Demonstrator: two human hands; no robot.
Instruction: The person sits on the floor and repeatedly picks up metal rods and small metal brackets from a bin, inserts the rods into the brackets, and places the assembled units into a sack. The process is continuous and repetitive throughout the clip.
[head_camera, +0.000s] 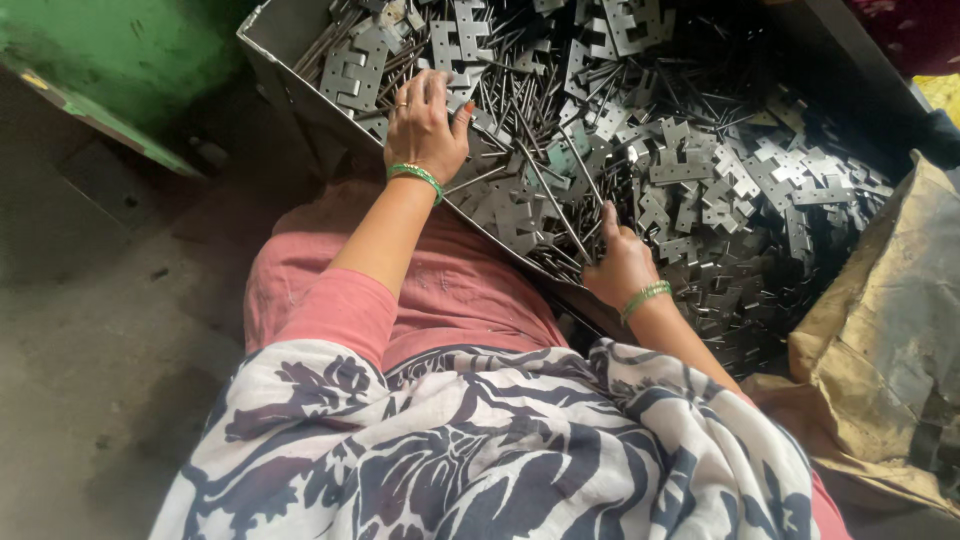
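Resting both hands on stamped grey hinge plates (690, 170), thin pins (545, 205)

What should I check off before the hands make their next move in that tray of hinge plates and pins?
1. Left hand placed: ok, it rests palm down on the pile near the tray edge.
2. Right hand placed: ok, it is at the tray's near edge among the pins.
3. Right hand's grip: cannot tell, the fingers curl into the pile and hide what they hold.
4. Supply: ok, many hinge plates and pins fill the tray.
5. Parts sorted: not ok, plates and pins lie mixed and tangled.
6. Bangles clear of metal: cannot tell.
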